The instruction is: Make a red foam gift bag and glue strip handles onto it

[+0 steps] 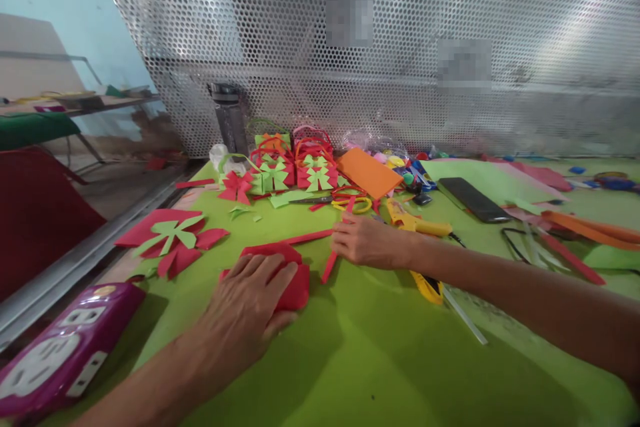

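Note:
My left hand (250,300) lies on a folded red paper piece (295,283), its fingers stretched over the top and the thumb near the lower edge. My right hand (363,239) is closed, fingertips pinched on a red paper strip (329,267) that sticks out above and below them. A second red strip (310,237) runs from the folded piece toward the right hand. Just behind that hand lie yellow-handled scissors (367,205). Under and beside the right forearm are a yellow glue gun (417,223) and a clear glue stick (465,317).
Small red and green paper bags with bows (317,170) stand at the back by a bottle (230,120). Cut red and green bow shapes (173,237) lie left, above a purple power strip (75,347). An orange paper (370,172) and a phone (473,200) lie behind. A perforated metal panel (280,20) rises beyond.

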Tool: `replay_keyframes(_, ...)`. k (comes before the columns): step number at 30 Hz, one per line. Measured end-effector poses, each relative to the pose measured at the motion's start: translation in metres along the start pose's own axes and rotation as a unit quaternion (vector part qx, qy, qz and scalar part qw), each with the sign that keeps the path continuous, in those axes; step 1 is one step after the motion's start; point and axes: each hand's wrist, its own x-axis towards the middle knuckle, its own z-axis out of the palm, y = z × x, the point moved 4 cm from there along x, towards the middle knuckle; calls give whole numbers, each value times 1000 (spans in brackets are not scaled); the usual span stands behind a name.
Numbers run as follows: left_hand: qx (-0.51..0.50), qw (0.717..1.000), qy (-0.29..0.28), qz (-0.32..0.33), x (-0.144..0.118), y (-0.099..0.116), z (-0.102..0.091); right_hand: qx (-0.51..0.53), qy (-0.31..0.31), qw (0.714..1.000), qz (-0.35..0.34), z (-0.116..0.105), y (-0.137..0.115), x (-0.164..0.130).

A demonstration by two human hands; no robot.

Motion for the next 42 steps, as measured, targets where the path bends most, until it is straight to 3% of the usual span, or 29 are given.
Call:
replay_keyframes(7, -16, 1000, 22, 11, 1, 3, -4, 39, 5, 999, 29, 7, 10, 3)
replay_keyframes(10, -52, 997, 56, 16, 2, 3, -9, 44, 8, 998, 55, -5, 10, 3)
replay_keyframes(13, -101, 987, 124, 18, 2, 3, -22, 44, 13, 995, 90, -26, 8, 2)
replay_keyframes(16, -186, 967, 169, -31, 2, 1, -37, 46, 32, 991, 124, -48, 3, -1)
replay_keyframes(18, -277, 948, 117, -108, 6, 0, -41, 48, 45, 988, 139, -59, -1, -3)
replay_keyframes(21, -409, 891, -18, -196, 16, 6, -36, 54, 51, 987, 142, -70, -7, -5)
replay_keyframes(24, -502, 834, -114, -199, 26, 19, -29, 54, 62, 988, 134, -76, -13, -6)
replay_keyframes(27, -592, 757, -183, -210, 27, 29, -18, 43, 71, 988, 132, -81, -15, -7)
replay_keyframes(31, -688, 648, -189, -267, 26, 37, -10, 37, 81, 989, 120, -86, -17, -8)
replay_keyframes(33, -715, 617, -184, -273, 29, 42, -9, 37, 92, 987, 125, -89, -17, -9)
replay_keyframes(35, -741, 596, -157, -266, 34, 46, -10, 27, 141, 978, 152, -97, -14, -12)
replay_keyframes(37, -773, 568, -123, -254, 38, 49, -11, 24, 239, 953, 185, -110, -9, -19)
replay_keyframes(40, -819, 514, -89, -238, 41, 50, -9, 99, 391, 888, 220, -125, -3, -38)
replay_keyframes(42, -842, 478, -87, -234, 41, 50, -6, 202, 415, 847, 264, -121, 3, -48)
